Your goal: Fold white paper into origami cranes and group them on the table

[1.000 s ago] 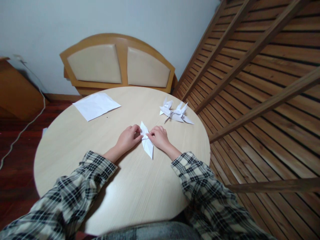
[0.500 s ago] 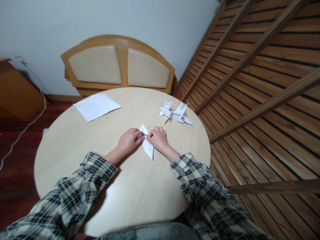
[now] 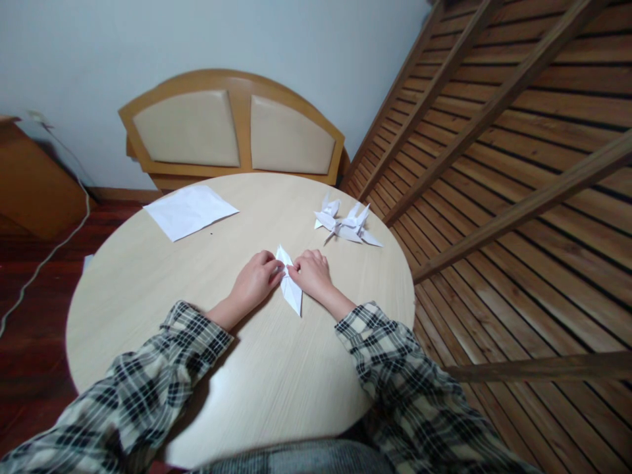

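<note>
A white folded paper [image 3: 292, 294], shaped like a long narrow diamond, lies on the round table [image 3: 257, 388] in front of me. My left hand [image 3: 255, 279] grips its left edge near the middle, fingers bent and pressed together. From the other side, my right hand [image 3: 313, 273] has its thumb and curled fingers on the paper's middle. The fingertips of both hands nearly meet there and hide part of the folds. Beyond my right hand stand several white paper cranes [image 3: 349, 227], grouped close together.
A flat stack or sheet of white paper [image 3: 192, 210] lies at the table's far left. Behind the table is a padded wooden headboard [image 3: 245, 131]. A slatted wooden partition [image 3: 503, 217] slants along the right, and a white cable [image 3: 54, 247] runs over the floor at left.
My left fingers have shifted very slightly on the folded paper. Otherwise the hands, paper and cranes stay in place; the whole view has moved a touch.
</note>
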`<state>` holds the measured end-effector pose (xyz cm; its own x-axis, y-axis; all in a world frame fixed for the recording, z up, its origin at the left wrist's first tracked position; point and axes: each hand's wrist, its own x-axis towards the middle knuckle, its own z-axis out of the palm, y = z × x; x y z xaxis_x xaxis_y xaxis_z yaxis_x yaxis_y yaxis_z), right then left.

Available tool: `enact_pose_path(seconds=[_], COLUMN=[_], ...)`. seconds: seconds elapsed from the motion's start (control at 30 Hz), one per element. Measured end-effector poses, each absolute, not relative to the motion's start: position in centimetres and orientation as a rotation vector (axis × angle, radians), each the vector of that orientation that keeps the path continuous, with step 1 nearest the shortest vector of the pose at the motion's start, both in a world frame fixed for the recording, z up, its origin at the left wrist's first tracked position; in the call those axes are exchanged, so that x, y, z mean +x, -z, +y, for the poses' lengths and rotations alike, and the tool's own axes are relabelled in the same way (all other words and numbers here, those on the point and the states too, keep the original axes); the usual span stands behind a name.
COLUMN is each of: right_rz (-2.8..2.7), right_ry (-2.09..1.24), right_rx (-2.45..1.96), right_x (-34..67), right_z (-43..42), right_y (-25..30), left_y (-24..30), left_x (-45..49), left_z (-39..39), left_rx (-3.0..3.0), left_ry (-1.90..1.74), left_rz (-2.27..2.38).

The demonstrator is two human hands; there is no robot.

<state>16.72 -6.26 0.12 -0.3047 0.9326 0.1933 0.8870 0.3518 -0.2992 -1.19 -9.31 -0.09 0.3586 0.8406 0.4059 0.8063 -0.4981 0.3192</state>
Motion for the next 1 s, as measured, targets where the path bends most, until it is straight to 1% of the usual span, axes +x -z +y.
enact_pose_path(seconds=[0.13, 0.27, 0.4, 0.6, 1.0], right_rz=[-2.286, -2.285, -2.223, -2.264, -2.271], right_ry=[-0.211, -0.192, -0.194, -0.224, -0.177], right_rx=[-1.628, -1.637, -1.613, -1.474, -1.509], right_x=[16.6, 16.5, 16.7, 17.3, 17.5], right_z=[-6.3, -6.4, -6.6, -6.8, -6.5], right_y=[-0.4, -0.5, -0.3, 0.1, 0.4], left_y=[0.4, 0.5, 0.4, 0.5, 1.8], left_x=[-1.2, -1.1, -1.0, -1.0, -1.5], left_z=[-9.0, -8.8, -8.7, -8.8, -8.1], left_rx=[2.611, 2.555, 2.487, 2.481, 2.422], left_ry=[-0.902, -0.847, -0.786, -0.793, -0.863], left_rz=[1.467, 1.357, 1.384, 1.388, 1.419])
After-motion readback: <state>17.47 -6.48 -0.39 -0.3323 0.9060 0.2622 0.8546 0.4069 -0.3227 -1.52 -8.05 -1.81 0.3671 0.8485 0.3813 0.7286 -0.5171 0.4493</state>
